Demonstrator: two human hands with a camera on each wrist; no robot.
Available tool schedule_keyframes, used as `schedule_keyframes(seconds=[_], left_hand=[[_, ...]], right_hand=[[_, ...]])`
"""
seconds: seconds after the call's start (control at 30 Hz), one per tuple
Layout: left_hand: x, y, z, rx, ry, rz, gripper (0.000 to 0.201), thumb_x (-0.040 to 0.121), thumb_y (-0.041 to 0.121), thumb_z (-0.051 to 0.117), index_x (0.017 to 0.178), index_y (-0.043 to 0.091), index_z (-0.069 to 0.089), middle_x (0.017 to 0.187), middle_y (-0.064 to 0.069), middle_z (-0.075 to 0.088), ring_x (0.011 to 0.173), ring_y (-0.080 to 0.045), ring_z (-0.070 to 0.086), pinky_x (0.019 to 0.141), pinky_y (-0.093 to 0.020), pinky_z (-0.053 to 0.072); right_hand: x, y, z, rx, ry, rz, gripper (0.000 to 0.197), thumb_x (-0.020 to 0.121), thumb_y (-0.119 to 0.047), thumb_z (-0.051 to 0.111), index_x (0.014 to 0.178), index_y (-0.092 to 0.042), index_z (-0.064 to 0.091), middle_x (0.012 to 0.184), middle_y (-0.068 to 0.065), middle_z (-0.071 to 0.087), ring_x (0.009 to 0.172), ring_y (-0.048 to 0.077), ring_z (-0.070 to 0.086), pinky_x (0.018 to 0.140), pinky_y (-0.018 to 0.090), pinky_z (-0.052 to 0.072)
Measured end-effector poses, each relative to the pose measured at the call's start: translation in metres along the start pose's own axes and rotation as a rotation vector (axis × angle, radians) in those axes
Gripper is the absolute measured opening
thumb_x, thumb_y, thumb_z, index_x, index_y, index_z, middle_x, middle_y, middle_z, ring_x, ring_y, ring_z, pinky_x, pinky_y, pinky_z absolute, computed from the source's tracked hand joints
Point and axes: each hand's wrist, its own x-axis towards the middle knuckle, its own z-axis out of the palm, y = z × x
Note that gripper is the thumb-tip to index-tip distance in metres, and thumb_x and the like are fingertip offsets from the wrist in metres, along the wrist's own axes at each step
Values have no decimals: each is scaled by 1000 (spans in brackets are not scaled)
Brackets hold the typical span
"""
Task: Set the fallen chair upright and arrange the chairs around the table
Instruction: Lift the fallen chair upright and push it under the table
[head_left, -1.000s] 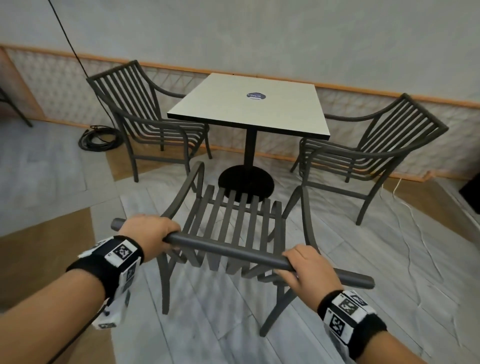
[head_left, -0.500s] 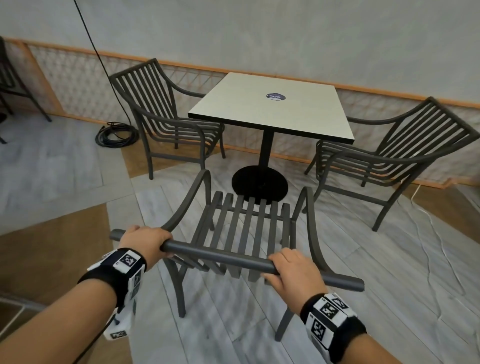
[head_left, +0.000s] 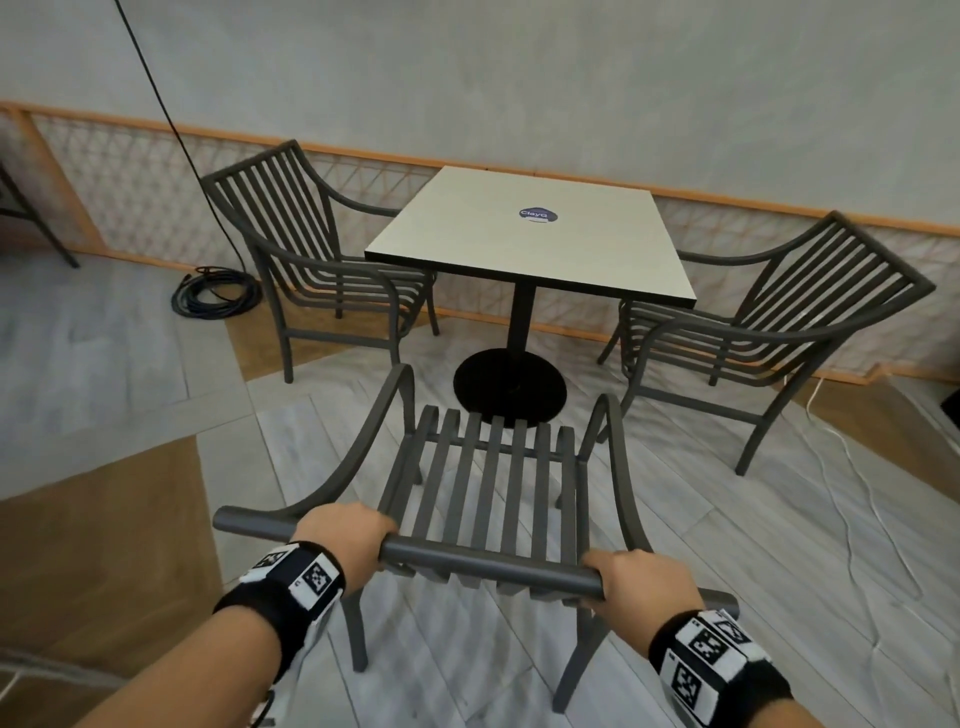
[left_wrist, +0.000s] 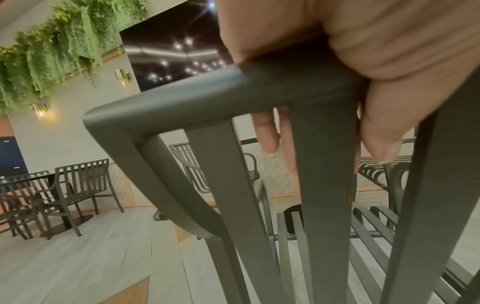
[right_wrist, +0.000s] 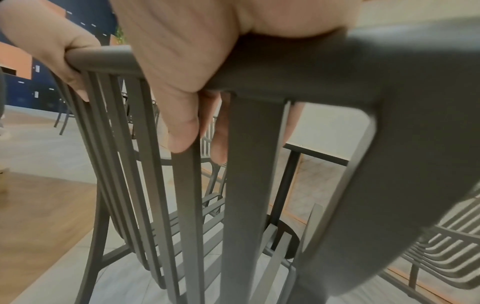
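Both hands clamped on chair (head_left: 488, 483) top rail: left hand (head_left: 345, 535), right hand (head_left: 641, 584); smooth grey slatted metal; square pale surface (head_left: 530, 244) ahead.

Open floor (head_left: 322, 431) is seen between the near chair (head_left: 493, 483) and the left chair (head_left: 317, 260). Straight ahead, passage is blocked by the table (head_left: 530, 234); the right chair (head_left: 769, 322) flanks it.
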Motion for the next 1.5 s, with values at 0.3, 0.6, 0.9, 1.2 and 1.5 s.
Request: schedule_keyframes(seconds=[0.3,0.6,0.9,1.2,1.5], left_hand=[[50,3,-27,-9,-4,12,25,87,21,56,109,30,65,109,2,70,104,-22,65,91,-38,54],[147,5,-76,16,-38,6,28,90,23,54,115,32,63,114,1,68,108,-21,63,93,-37,53],[247,-8,-117,19,-25,24,20,88,22,56,106,27,63,110,-1,69,105,-25,64,89,-39,54],[338,-36,-149,62,13,81,24,89,24,56,111,32,61,111,1,69,105,-23,64,86,-36,51],[390,-52,-172,41,-6,101,25,88,21,57,110,32,62,105,-1,70,98,-25,66,84,-39,55]], right_hand=[[46,25,-23,6,11,-22,11,87,-39,54,94,-31,53,71,-8,53,68,17,51,63,29,42],[137,71,-63,18,-35,-46,10,87,-36,54,94,-30,53,78,-7,54,70,19,49,65,31,43],[230,106,-96,7,6,-28,9,86,-34,55,94,-32,52,71,-11,49,70,14,49,65,27,41],[313,118,-120,-30,20,39,11,85,-39,57,92,-32,52,77,-11,52,70,15,47,63,29,37],[370,126,-134,-60,7,89,15,83,-41,59,95,-32,55,78,-8,57,78,20,59,63,33,46]])
